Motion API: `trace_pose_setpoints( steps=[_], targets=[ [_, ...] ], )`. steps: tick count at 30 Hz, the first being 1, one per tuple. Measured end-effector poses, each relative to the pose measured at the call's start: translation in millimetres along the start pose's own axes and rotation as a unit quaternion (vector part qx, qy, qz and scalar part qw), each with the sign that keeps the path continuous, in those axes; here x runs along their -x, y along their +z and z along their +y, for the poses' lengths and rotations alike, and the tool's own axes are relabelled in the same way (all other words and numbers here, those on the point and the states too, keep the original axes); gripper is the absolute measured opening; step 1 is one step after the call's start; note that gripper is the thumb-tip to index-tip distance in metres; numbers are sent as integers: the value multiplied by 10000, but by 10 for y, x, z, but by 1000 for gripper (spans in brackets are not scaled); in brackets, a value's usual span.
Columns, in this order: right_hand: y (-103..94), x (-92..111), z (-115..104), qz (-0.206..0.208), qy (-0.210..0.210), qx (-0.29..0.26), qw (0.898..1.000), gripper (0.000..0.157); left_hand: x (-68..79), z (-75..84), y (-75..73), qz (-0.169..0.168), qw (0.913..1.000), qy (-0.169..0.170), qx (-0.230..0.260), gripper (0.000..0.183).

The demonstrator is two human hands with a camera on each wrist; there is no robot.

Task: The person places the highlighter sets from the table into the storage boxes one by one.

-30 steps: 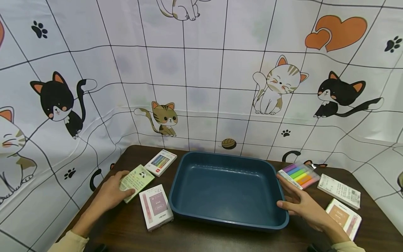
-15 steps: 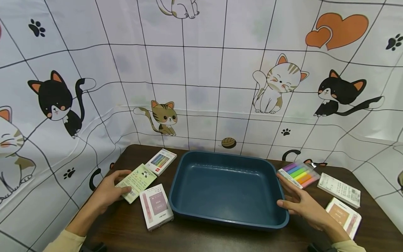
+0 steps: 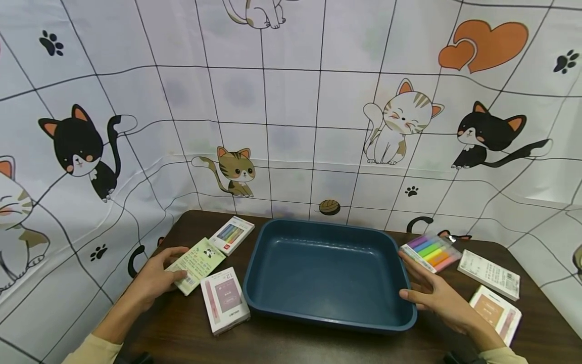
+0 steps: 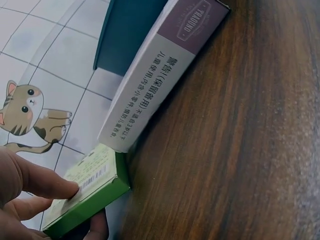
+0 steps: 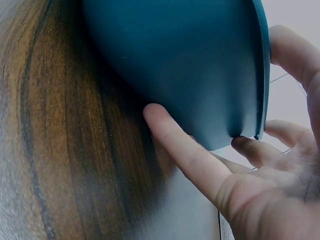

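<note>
Broadly, a white cat-print backdrop (image 3: 291, 101) fills the upper frame, and a dark table (image 3: 186, 344) spans the lower part. At lower centre lies the blue tray (image 3: 329, 283), its long axis running roughly across the frame. At lower right, the right hand (image 3: 429, 290) grips the tray's right wall, thumb over the rim, other fingers outside. At lower left, the left hand (image 3: 156, 278) pinches the green box (image 3: 200, 263), thumb on top and fingers beneath. The pink-and-white box (image 3: 226, 301) stands between the green box and the tray. The key relation appears to be this: the green box points from the left hand, much the nearer one, toward the upper right of the frame, whereas the tray lies directly rightward. Whether the box clears the table cannot be told.
</note>
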State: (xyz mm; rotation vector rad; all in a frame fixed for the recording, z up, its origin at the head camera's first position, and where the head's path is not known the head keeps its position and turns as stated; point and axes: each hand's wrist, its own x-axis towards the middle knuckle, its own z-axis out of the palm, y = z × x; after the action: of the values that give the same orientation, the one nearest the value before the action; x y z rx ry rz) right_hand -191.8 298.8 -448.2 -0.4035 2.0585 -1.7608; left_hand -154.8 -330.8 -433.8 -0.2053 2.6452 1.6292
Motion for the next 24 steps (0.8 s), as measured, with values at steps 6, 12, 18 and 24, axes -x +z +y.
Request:
trace_pose_setpoints(
  steps=[6,12,18,24],
  targets=[
    [-9,-4,5,-51,-70,55,9999,82,19,37,-41,-51,9998,-178,121,62],
    [-32,-6,0,-23,-84,120,9999,82,-2,57,-53,-14,9995,-232,191,64],
    [-32,-7,10,-37,-66,166,9998,81,10,50,-99,2,9992,-136,364,66],
    [-13,11,1,29,-7,315,9995,80,26,105,-133,-12,9993,-21,371,66]
  ],
)
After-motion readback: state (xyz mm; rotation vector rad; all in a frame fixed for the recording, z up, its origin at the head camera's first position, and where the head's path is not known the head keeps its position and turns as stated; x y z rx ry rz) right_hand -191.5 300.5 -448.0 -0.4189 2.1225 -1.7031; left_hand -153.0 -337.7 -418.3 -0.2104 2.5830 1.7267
